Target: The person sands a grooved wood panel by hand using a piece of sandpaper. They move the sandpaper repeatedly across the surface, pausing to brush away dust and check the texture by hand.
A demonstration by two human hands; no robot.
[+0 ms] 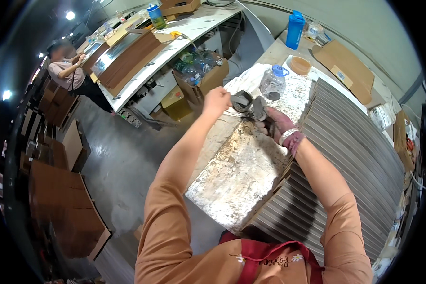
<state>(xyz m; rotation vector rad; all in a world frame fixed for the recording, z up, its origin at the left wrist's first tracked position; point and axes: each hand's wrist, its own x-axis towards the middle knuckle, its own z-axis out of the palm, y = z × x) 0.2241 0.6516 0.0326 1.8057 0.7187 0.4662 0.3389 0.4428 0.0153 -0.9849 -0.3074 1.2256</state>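
My bare left hand (217, 102) is closed at the side of a small dark round tub (243, 108), its fingers pinching something grey that reaches over the tub's rim. What kind of thing it is cannot be made out. To the right, my right hand (280, 124), in a maroon glove, grips a flat grey-smeared piece (259, 108) held up near the tub. A clear plastic bottle with a blue cap (273, 85) stands just beyond, beside a crumpled white cloth (247, 81). Below both hands lies a worn, stained white board (241, 175).
A stack of long grey ribbed strips (350, 161) fills the right side. Behind stand a blue bottle (295, 31), a brown bowl (300, 66) and flat cardboard (344, 68). A box of plastic bottles (194, 75) sits left. Another person (66, 71) works at a far table.
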